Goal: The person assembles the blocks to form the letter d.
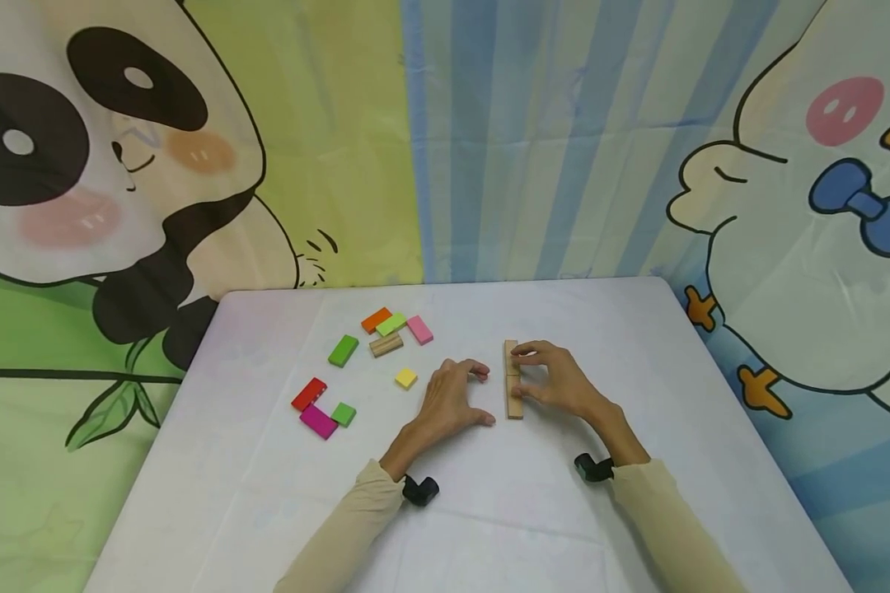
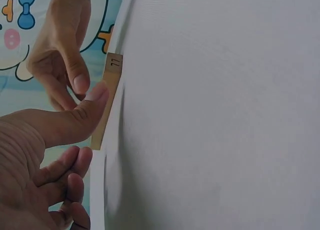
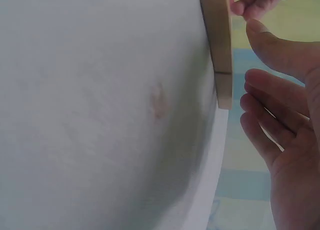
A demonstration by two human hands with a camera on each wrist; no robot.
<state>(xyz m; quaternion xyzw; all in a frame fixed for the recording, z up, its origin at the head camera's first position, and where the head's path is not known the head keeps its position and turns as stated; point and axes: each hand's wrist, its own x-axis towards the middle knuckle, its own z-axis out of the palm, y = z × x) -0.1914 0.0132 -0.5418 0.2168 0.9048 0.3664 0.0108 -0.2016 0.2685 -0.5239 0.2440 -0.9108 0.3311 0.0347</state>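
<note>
Plain wooden blocks (image 1: 515,403) lie end to end in a straight row on the white table. My right hand (image 1: 559,380) hovers at the right side of the row, thumb and fingers spread and loosely bent. In the head view its fingertips overlap the blocks (image 3: 218,35), but a gap shows in the right wrist view. To the left of the row is my left hand (image 1: 447,402), its thumb and fingers parted with nothing between them. A dark printed mark shows on the near end of the row (image 2: 115,62) in the left wrist view.
Left of my hands lie a yellow block (image 1: 405,378), a ridged wooden piece (image 1: 386,344), and orange (image 1: 376,319), pink (image 1: 419,329), red (image 1: 309,394), magenta (image 1: 318,422) and several green blocks (image 1: 344,351). A cartoon-printed cloth (image 1: 504,148) hangs behind the table (image 1: 489,527).
</note>
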